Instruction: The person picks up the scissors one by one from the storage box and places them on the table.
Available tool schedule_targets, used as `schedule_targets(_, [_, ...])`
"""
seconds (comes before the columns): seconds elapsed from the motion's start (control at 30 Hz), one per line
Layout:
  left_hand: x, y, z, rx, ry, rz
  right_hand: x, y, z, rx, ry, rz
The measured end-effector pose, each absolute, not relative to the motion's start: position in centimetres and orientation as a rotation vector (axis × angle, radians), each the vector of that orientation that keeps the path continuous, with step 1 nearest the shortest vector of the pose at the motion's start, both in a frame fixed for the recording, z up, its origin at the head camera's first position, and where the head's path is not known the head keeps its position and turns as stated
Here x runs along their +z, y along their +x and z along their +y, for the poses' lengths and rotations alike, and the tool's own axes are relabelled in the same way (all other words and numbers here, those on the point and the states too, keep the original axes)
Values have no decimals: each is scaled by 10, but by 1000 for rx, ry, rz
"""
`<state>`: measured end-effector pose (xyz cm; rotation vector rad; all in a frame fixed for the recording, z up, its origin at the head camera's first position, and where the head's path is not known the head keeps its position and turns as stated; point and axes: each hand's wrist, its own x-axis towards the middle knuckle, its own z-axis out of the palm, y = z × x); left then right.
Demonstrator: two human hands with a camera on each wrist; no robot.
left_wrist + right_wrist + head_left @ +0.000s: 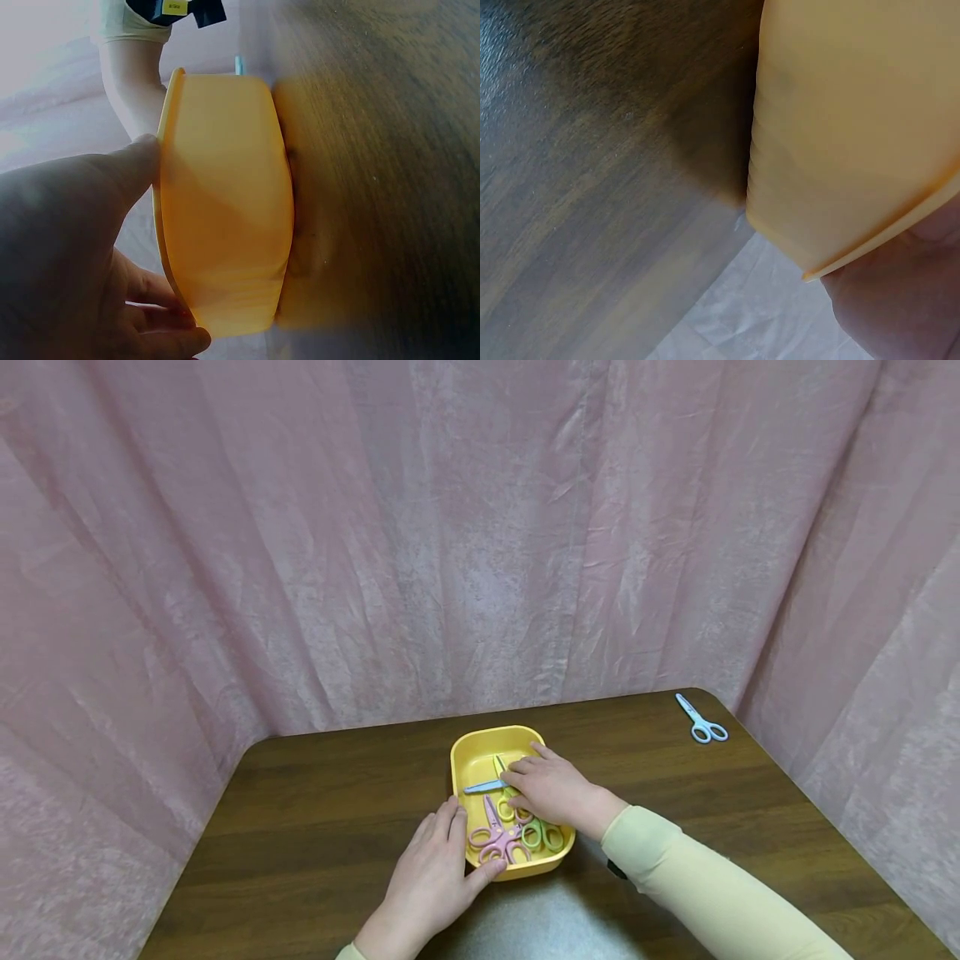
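Note:
A yellow plastic tray (467,752) stands on the table with several pairs of children's scissors in it. My left hand (429,865) holds its near-left corner, the thumb on the near rim and the fingers along the left side. Reaching in over the right rim, my right hand (550,787) has its fingers and thumb about blue scissors (484,787). Their blade points left, and the handle is hidden under the hand. Below lie pink scissors (498,837) and green scissors (532,837) near the front, with yellow scissors (506,810) partly covered.
Another pair of light blue scissors (701,720) lies at the table's far right corner. The dark wooden table (322,810) has rounded back corners. Pink curtains (450,527) hang behind it and on both sides.

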<state>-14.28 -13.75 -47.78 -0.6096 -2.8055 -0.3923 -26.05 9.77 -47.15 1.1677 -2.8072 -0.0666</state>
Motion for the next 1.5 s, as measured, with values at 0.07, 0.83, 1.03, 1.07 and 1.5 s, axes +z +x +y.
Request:
schedule_targets(0.07, [-478, -143, -137, -392, -609, -2800, -472, -260, 98, -78, 1173, -2795])
schedule_targets(0.83, [-478, -143, -138, -393, -602, -2821, -463, -255, 98, -18, 1166, -2975])
schedule_targets(1.03, [-478, -142, -138, -397, -603, -2824, -457, -250, 99, -28, 1228, -2914])
schedule_targets(1.07, [-478, -143, -138, -396, -604, -2824, -456, -249, 100, -26, 1238, -2900])
schedule_targets(1.5, [-479, -143, -138, -387, -597, -2830, -460, -250, 104, -18, 1294, -2765])
